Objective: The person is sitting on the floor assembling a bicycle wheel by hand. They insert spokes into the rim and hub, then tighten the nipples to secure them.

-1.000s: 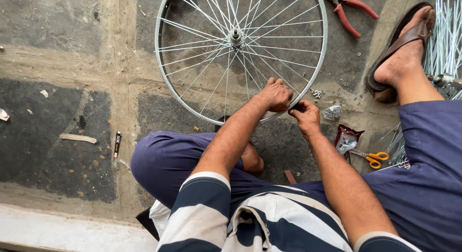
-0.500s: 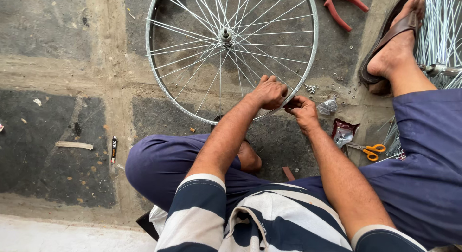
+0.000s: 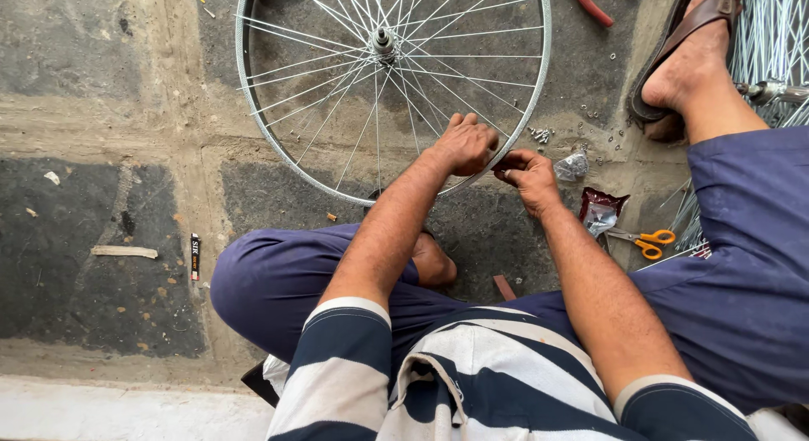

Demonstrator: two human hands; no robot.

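A silver spoked bicycle wheel [image 3: 253, 104] lies flat on the stone floor in front of me, its hub [image 3: 383, 42] near the top. My left hand [image 3: 463, 144] is closed over the near part of the rim, fingers curled around spokes. My right hand [image 3: 529, 176] sits just right of it at the rim's outer edge, fingers pinched together on something small that I cannot make out. Both forearms reach out over my crossed legs in blue trousers.
Small nuts [image 3: 539, 135] and a clear bag [image 3: 573, 165] lie right of the rim, beside a dark red packet [image 3: 600, 212] and orange-handled scissors [image 3: 645, 240]. Red pliers' handles [image 3: 590, 5] are at the top. My sandalled foot [image 3: 687, 66] and a spoke bundle [image 3: 771, 45] are at right.
The view has drifted, so the wheel and hands sit slightly lower and left in frame. Both hands stay at the same spot on the rim, with small finger movements.
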